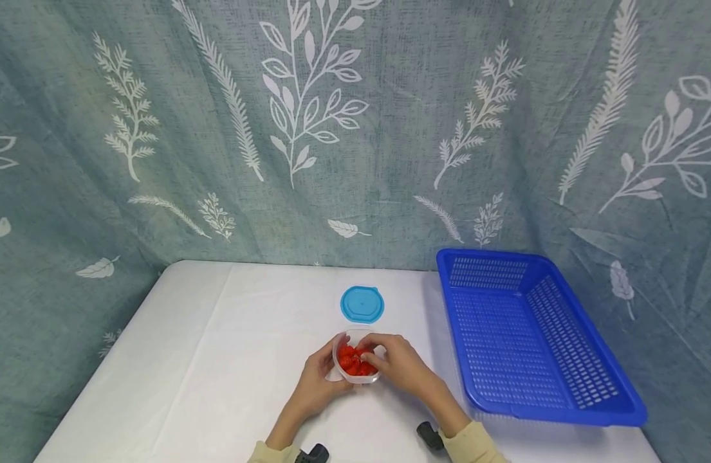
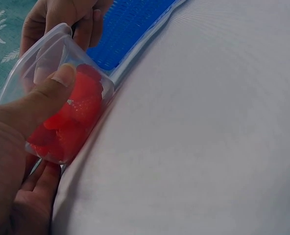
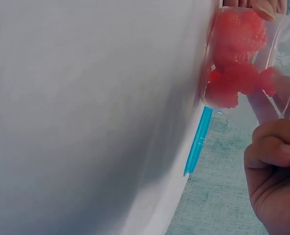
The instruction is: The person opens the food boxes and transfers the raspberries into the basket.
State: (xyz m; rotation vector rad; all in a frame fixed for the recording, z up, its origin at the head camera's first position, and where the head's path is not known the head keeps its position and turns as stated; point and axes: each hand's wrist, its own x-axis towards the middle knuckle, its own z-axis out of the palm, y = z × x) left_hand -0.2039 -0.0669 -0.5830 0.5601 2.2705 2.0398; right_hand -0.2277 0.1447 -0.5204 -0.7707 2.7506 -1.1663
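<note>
Clear, rounded-square plastic container (image 1: 363, 379) sits between the person's two hands over the white-covered table (image 1: 216, 360). Inside: a cluster of bumpy, berry-like red pieces (image 1: 349, 362); exact count not readable, as they overlap.

Left hand (image 1: 317, 382): grips the container from its left side, thumb pressed to the near wall, other fingers around the far side.

Right hand (image 1: 398, 363): reaches in over the rim from the right; thumb and index finger pinch one red piece beside the rest, the other fingers curled.

Surroundings: flat light-blue plastic lid (image 1: 362, 304) lies just beyond the container, apart from it. Deep-blue rectangular perforated plastic basket (image 1: 500, 347) stands at the table's right side, well apart from the lid. Grey-green curtain (image 1: 384, 161) with white leaf prints hangs behind. Both sleeves (image 1: 473, 444) pale yellow.
</note>
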